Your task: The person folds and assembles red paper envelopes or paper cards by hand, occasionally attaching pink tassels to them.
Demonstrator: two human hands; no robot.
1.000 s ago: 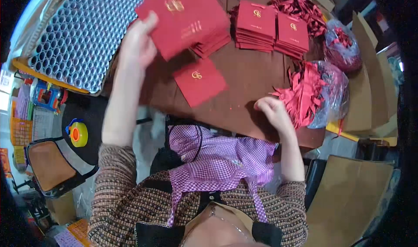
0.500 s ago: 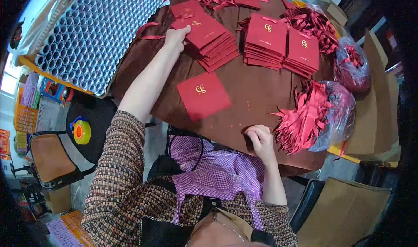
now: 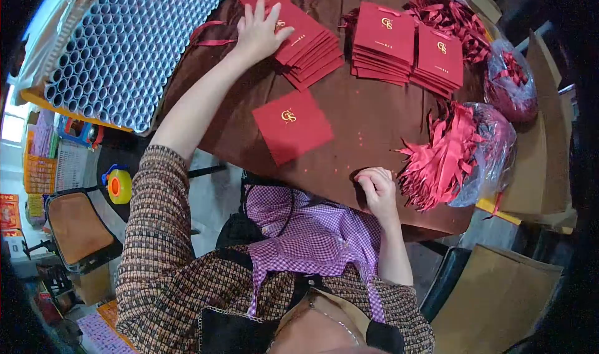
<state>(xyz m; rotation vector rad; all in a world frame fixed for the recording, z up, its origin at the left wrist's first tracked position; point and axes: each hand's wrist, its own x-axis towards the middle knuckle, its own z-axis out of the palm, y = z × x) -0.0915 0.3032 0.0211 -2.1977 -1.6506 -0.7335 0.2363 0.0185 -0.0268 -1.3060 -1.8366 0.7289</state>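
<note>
My left hand [image 3: 259, 33] lies with spread fingers on the left edge of a fanned stack of red cards [image 3: 306, 42] with gold lettering. Near the table's front edge, my right hand [image 3: 376, 187] rests with its fingers curled; whether anything is inside cannot be made out. A single red card [image 3: 293, 126] lies flat between the two hands. Two more stacks, a taller one [image 3: 384, 39] and one beside it [image 3: 440, 58], stand at the back right. Right of my right hand is a bundle of red ribbons [image 3: 440, 160].
A tray of many round tubes [image 3: 137, 42] fills the back left. Bagged ribbons [image 3: 508, 82] and an open cardboard box [image 3: 540, 154] stand at the right. A chair [image 3: 78, 226] is at the left, and a cardboard sheet [image 3: 499, 298] is at the lower right.
My left hand has opened from its grip at the stack's edge and spread over the upper left cards. The ribbon-tied card behind that stack is now covered. My right hand stays about where it was.
</note>
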